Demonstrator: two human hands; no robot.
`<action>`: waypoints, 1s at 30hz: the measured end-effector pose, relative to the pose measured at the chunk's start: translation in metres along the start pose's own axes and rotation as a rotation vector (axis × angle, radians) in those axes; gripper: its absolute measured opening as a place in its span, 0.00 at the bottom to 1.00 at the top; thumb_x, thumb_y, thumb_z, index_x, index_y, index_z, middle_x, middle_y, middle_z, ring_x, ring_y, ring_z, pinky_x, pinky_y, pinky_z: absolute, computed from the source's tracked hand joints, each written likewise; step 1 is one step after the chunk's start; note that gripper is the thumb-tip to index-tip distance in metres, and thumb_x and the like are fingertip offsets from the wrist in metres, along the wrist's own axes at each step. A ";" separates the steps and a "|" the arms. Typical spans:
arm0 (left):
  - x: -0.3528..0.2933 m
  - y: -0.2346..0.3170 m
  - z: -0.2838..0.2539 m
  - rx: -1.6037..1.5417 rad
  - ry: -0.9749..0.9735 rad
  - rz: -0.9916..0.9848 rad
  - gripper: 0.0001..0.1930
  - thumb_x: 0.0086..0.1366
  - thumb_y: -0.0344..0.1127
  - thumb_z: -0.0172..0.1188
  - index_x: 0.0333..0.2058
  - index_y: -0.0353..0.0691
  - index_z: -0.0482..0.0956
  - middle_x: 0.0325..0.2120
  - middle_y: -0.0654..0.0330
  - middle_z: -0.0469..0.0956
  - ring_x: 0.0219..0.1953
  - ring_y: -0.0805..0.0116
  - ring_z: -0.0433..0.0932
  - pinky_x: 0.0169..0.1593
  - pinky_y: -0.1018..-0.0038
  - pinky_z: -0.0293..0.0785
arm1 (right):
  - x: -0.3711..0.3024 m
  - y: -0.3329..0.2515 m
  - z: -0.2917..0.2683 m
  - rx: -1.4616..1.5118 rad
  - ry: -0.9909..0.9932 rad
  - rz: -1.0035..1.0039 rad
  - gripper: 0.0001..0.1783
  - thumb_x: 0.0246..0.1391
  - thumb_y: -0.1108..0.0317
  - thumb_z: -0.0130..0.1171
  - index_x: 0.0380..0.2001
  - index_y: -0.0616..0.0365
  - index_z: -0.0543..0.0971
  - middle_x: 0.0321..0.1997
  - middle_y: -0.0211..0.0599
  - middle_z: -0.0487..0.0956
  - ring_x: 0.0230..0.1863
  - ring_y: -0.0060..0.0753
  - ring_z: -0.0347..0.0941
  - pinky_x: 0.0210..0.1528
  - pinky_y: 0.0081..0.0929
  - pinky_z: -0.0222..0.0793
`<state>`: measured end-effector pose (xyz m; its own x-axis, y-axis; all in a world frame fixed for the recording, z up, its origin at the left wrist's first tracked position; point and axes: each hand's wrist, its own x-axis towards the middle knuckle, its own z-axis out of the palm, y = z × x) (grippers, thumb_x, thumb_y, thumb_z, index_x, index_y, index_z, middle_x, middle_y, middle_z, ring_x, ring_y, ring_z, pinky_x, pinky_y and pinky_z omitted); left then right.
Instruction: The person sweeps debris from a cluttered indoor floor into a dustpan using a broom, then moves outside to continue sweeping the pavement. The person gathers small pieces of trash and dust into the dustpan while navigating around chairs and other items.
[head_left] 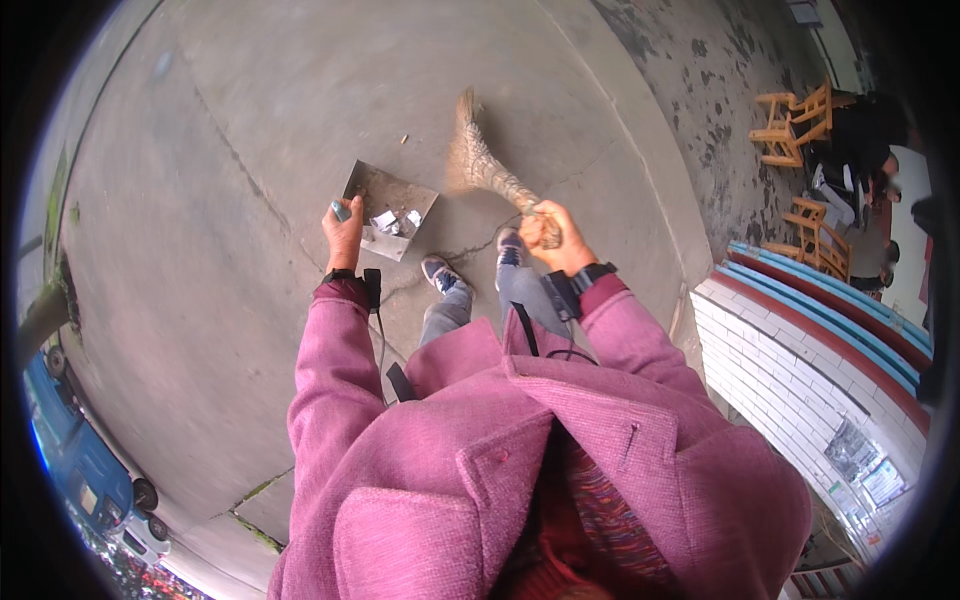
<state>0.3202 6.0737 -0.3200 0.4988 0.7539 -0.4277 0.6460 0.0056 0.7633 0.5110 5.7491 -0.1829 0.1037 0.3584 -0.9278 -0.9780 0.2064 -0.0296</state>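
Note:
My left hand (343, 237) is closed round the grey handle end of a metal dustpan (415, 226). Crumpled white scraps (388, 222) and some dirt lie inside the pan, close to the ground. My right hand (560, 238) grips the lower end of a straw broom (490, 170) by its bound handle. The broom's bristles fan out on the concrete to the right of the pan, slightly blurred. A small tan stub (405, 139) lies on the ground just beyond the dustpan.
My shoes (445, 272) stand close behind the pan and broom. Wooden chairs (795, 125) and seated people are at the far right, near a white-tiled wall (790, 350). A blue vehicle (85, 460) is parked at the lower left. Cracks (240, 160) run across the concrete.

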 end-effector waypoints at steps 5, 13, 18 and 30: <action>0.021 -0.027 -0.022 -0.082 -0.014 0.010 0.13 0.59 0.37 0.65 0.21 0.38 0.74 0.17 0.72 0.68 0.22 0.83 0.64 0.26 0.80 0.63 | 0.008 -0.070 0.012 -0.184 0.144 -0.010 0.09 0.50 0.66 0.52 0.25 0.53 0.63 0.17 0.24 0.63 0.15 0.16 0.60 0.14 0.14 0.56; 0.057 -0.047 -0.022 -0.240 -0.051 -0.221 0.13 0.60 0.32 0.63 0.20 0.42 0.68 0.19 0.74 0.64 0.24 0.83 0.61 0.29 0.81 0.61 | 0.174 -0.245 0.030 -0.583 0.391 -0.519 0.09 0.46 0.68 0.55 0.29 0.51 0.65 0.15 0.28 0.65 0.13 0.24 0.64 0.12 0.23 0.59; 0.074 -0.063 -0.011 -0.043 -0.065 -0.321 0.13 0.60 0.36 0.62 0.21 0.42 0.68 0.18 0.74 0.62 0.24 0.83 0.60 0.28 0.81 0.59 | 0.322 -0.326 0.040 -0.452 0.420 -0.468 0.12 0.43 0.69 0.53 0.31 0.49 0.63 0.15 0.33 0.64 0.11 0.28 0.62 0.11 0.30 0.61; 0.100 -0.058 0.003 -0.226 -0.026 -0.306 0.12 0.61 0.36 0.62 0.22 0.42 0.68 0.17 0.73 0.64 0.21 0.84 0.60 0.24 0.81 0.59 | 0.204 -0.175 0.056 -0.890 0.260 -0.038 0.43 0.47 0.72 0.50 0.67 0.45 0.49 0.21 0.29 0.67 0.12 0.21 0.60 0.12 0.25 0.57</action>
<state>0.3346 6.1472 -0.4084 0.3190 0.6780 -0.6623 0.6250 0.3748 0.6847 0.7131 5.8368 -0.3461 0.2001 0.1282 -0.9714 -0.7646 -0.5995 -0.2366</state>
